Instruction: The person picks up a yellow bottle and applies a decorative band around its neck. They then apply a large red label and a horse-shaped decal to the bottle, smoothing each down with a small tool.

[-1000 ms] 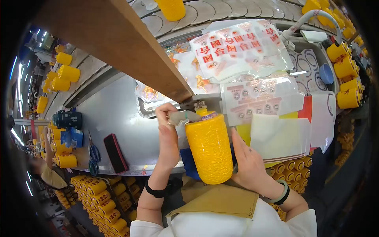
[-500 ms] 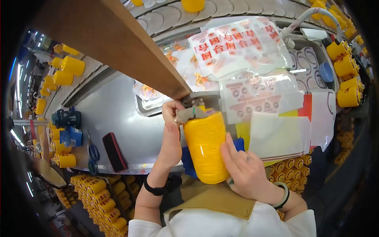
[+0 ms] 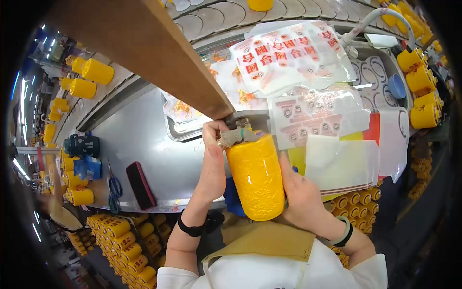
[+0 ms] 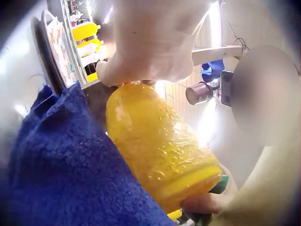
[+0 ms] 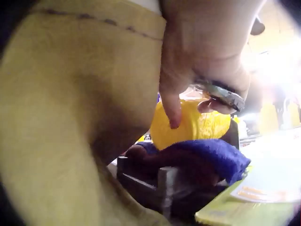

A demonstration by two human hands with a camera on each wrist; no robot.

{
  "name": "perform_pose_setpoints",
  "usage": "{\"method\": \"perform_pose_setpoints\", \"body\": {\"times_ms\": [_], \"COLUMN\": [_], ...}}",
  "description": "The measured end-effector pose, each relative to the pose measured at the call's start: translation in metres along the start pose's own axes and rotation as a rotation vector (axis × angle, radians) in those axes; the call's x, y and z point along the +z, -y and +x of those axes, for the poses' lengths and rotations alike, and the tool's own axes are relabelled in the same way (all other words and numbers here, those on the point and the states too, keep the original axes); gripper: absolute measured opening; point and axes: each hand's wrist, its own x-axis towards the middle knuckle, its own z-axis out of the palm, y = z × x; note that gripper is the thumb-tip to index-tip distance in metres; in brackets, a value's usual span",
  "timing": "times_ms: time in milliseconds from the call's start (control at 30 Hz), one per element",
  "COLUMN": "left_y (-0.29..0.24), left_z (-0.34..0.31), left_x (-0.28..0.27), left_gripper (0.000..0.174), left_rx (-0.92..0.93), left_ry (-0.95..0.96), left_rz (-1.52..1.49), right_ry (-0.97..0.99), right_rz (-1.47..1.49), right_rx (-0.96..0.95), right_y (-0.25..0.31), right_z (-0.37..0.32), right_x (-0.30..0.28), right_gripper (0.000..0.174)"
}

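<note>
A yellow embossed bottle [image 3: 256, 179] lies tilted between both hands, its neck pointing away over the workbench. My left hand [image 3: 211, 164] grips it at the neck, and a grey cloth wrap [image 3: 237, 137] with a green band lies across its shoulder. Along the lower right side and base, my right hand [image 3: 303, 197] touches the bottle. In the right wrist view, curled fingers of this hand hold a small greenish strip [image 5: 221, 94]; cannot tell its kind. Under the bottle is a blue cloth [image 4: 75, 155].
A brown beam [image 3: 163, 62] crosses above the metal bench [image 3: 120, 130]. Printed decal sheets [image 3: 293, 58] and paper sheets [image 3: 341, 164] lie right. On the left are a phone [image 3: 140, 185] and scissors [image 3: 114, 188]. Yellow bottles [image 3: 97, 71] stand on a conveyor beyond.
The bottle's base swings left, then back right. My right hand moves onto the bottle's side with fingers bent, then back beside it. Conveyor bottles travel right.
</note>
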Motion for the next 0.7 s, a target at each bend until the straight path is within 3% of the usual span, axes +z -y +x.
{"method": "perform_pose_setpoints", "body": {"times_ms": [67, 100, 167, 233, 300, 367, 433, 567, 633, 700], "left_y": [-0.006, -0.007, -0.001, 0.003, 0.005, 0.005, 0.007, 0.005, 0.004, 0.002], "left_z": [0.004, 0.002, 0.000, 0.002, 0.001, 0.005, 0.001, 0.002, 0.004, 0.002], "left_x": [0.002, 0.002, -0.001, -0.004, -0.003, -0.006, -0.007, -0.006, -0.005, -0.006], "left_gripper": [0.078, 0.077, 0.076, 0.075, 0.075, 0.076, 0.077, 0.078, 0.078, 0.076], "left_rx": [-0.002, -0.020, -0.017, 0.007, 0.023, 0.044, 0.038, 0.030, 0.040, 0.027], "left_ry": [0.004, 0.013, 0.006, 0.007, -0.021, -0.009, 0.008, -0.005, -0.018, 0.005], "left_rz": [-0.043, -0.083, -0.025, 0.033, 0.053, 0.083, 0.115, 0.103, 0.108, 0.093], "right_ry": [0.193, 0.201, 0.235, 0.131, 0.123, 0.183, 0.265, 0.079, 0.229, 0.288], "right_rz": [-0.043, -0.036, -0.084, -0.005, 0.093, 0.047, -0.131, -0.005, 0.058, -0.027], "right_rx": [-0.062, -0.058, -0.290, -0.225, 0.021, -0.006, -0.242, -0.128, -0.024, -0.068], "right_y": [0.007, 0.012, 0.019, 0.009, -0.004, 0.006, 0.017, 0.005, 0.003, 0.013], "right_z": [0.001, 0.001, 0.000, -0.001, 0.003, 0.004, 0.005, -0.001, 0.003, 0.004], "right_x": [-0.013, -0.020, -0.029, -0.009, 0.002, -0.017, -0.035, -0.008, -0.010, -0.026], "right_gripper": [0.082, 0.082, 0.094, 0.092, 0.091, 0.094, 0.100, 0.097, 0.092, 0.092]}}
